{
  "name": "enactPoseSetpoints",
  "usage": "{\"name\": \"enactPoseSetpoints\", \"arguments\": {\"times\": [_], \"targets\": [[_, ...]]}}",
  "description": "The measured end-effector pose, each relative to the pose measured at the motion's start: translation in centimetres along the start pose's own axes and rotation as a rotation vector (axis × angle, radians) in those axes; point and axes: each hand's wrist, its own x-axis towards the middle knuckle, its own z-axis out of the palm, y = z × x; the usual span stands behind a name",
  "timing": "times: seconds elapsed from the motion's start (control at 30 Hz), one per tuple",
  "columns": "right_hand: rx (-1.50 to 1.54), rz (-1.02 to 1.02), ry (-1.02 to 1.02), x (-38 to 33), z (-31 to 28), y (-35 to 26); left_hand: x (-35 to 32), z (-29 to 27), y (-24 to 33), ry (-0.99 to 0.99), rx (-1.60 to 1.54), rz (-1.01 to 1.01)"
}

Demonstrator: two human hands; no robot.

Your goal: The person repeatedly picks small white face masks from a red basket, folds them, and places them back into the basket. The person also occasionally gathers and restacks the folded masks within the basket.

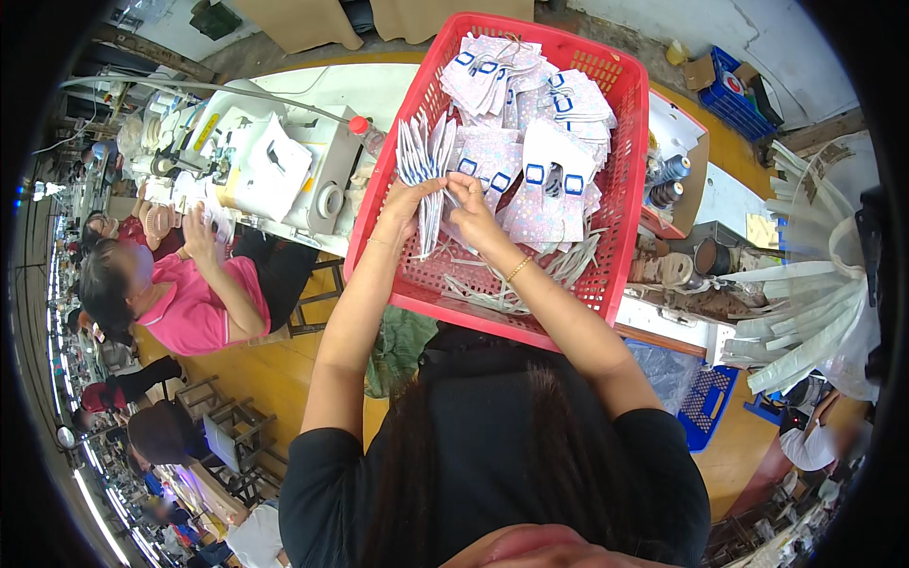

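My left hand is wrapped round a bundle of thin patterned cloth pieces, held on edge over the left side of a red plastic basket. Against the bundle's right side, my right hand has its fingers pinched together; what is between them is too small to make out. Inside the basket lie several stacks of pale pink and white cloth pieces with blue square marks. Loose whitish strips are heaped along the basket's near side, below my right wrist.
A sewing machine stands on the white table to the left, with a red-capped bottle by the basket. A co-worker in pink sits there. Thread cones stand in a box at right; pale strips hang beyond.
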Motion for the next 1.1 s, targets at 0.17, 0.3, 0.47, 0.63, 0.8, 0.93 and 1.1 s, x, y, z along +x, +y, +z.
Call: {"name": "enactPoseSetpoints", "arguments": {"times": [0.17,0.3,0.47,0.63,0.8,0.93,1.1], "targets": [[-0.11,0.156,0.149,-0.5,-2.1,-0.1,0.5,-0.2,-0.2,-0.013,0.047,0.066],[-0.628,0.28,0.415,-0.9,-3.9,1.0,0.4,0.2,-0.2,0.042,0.001,0.085],[-0.437,0.199,0.467,0.1,-4.5,3.0,-0.1,0.9,0.3,0.082,0.025,0.142],[-0.183,0.199,0.468,0.9,-5.1,2.7,-0.9,1.9,1.0,0.09,0.256,0.399],[-0.103,0.207,0.472,0.5,-5.2,2.2,-1.3,2.2,1.3,0.098,0.262,0.469],[-0.166,0.176,0.432,1.4,-5.6,1.8,-1.0,1.7,1.3,0.138,0.394,0.545],[-0.442,0.03,0.47,2.4,-4.1,0.5,-0.7,1.7,0.7,0.159,0.354,0.531]]}}
